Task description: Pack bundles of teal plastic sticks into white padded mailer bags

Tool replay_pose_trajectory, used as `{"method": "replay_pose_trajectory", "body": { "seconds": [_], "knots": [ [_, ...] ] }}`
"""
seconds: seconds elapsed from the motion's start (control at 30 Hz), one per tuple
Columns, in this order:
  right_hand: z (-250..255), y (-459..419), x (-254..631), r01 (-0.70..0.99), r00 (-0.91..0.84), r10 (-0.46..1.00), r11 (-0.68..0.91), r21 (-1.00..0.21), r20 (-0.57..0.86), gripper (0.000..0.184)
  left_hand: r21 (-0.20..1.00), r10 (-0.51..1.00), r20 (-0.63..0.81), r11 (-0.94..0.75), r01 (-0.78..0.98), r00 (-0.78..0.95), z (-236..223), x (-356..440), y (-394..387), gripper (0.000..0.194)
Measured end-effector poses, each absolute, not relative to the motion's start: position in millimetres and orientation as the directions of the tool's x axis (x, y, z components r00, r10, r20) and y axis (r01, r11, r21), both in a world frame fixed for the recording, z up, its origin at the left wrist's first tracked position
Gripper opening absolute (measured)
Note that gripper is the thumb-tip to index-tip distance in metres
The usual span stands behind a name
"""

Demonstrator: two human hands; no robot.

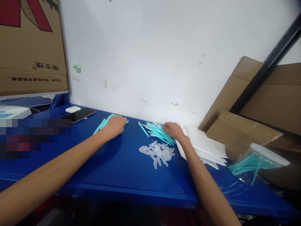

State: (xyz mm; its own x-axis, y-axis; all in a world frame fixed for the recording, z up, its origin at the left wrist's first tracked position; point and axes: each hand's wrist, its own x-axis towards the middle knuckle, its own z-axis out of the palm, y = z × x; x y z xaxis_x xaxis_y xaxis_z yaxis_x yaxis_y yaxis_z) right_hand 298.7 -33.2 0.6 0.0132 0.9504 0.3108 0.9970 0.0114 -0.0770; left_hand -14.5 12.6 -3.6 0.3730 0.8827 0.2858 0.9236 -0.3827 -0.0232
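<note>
My left hand (116,125) is curled over a small pile of thin teal eyebrow razors (101,125) near the wall. Its fingers are closed, and a teal tip sticks out on their right side. A larger heap of teal eyebrow razors (157,131) lies to the right. At that heap's right end, my right hand (172,129) has its thumb and fingers pinched together on a razor, most of which is hidden. One razor (144,129) lies slightly apart on the heap's left. Translucent plastic blade caps (160,153) are scattered in front of the heap.
White paper sheets or bags (204,144) lie under my right forearm. A clear jar (256,164) with teal razors and a white lid rests tipped on the right. Cardboard (242,128) leans behind it. A phone (78,115) and white case (72,109) lie left on the blue table (113,175).
</note>
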Motion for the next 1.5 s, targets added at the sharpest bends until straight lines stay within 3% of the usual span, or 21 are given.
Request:
{"method": "replay_pose_trajectory", "body": {
  "seconds": [0.2,0.33,0.53,0.6,0.7,0.87,1.0,1.17,1.27,1.5],
  "knots": [
    [6,-37,294,0.991,0.017,0.936,0.031,-0.131,0.353,0.025,-0.042,0.871,0.294,-0.4,0.916,0.394,3,-6,2,0.023],
    [18,-44,281,0.962,-0.088,0.928,0.174,-0.212,0.361,0.028,-0.058,0.832,0.313,-0.465,0.883,0.458,8,0,-6,0.025],
    [23,-61,241,0.781,-0.466,0.878,0.467,-0.413,0.112,0.027,-0.075,0.768,0.329,-0.559,0.826,0.55,8,5,-9,0.023],
    [18,-63,229,0.694,-0.58,0.814,0.493,-0.524,-0.003,0.029,-0.076,0.758,0.338,-0.569,0.819,0.558,8,5,-8,0.023],
    [10,-61,220,0.639,-0.629,0.775,0.476,-0.605,-0.055,0.029,-0.073,0.746,0.347,-0.582,0.81,0.568,8,3,-8,0.026],
    [3,-59,216,0.634,-0.62,0.784,0.515,-0.576,0.018,0.023,-0.047,0.739,0.349,-0.6,0.799,0.576,7,1,-6,0.032],
    [7,-60,215,0.632,-0.558,0.815,0.54,-0.556,0.158,0.019,0.01,0.738,0.335,-0.624,0.781,0.585,4,-1,0,0.032],
    [13,-56,225,0.638,-0.337,0.845,0.53,-0.559,0.415,0.03,0.108,0.74,0.324,-0.648,0.754,0.59,2,-3,5,0.028],
    [13,-51,232,0.597,-0.142,0.812,0.526,-0.606,0.566,0.025,0.162,0.732,0.319,-0.668,0.726,0.602,0,-2,7,0.023],
    [10,-43,236,0.433,0.002,0.82,0.516,-0.739,0.573,0.027,0.248,0.707,0.322,-0.705,0.665,0.63,-5,3,9,0.017]
  ]
}}
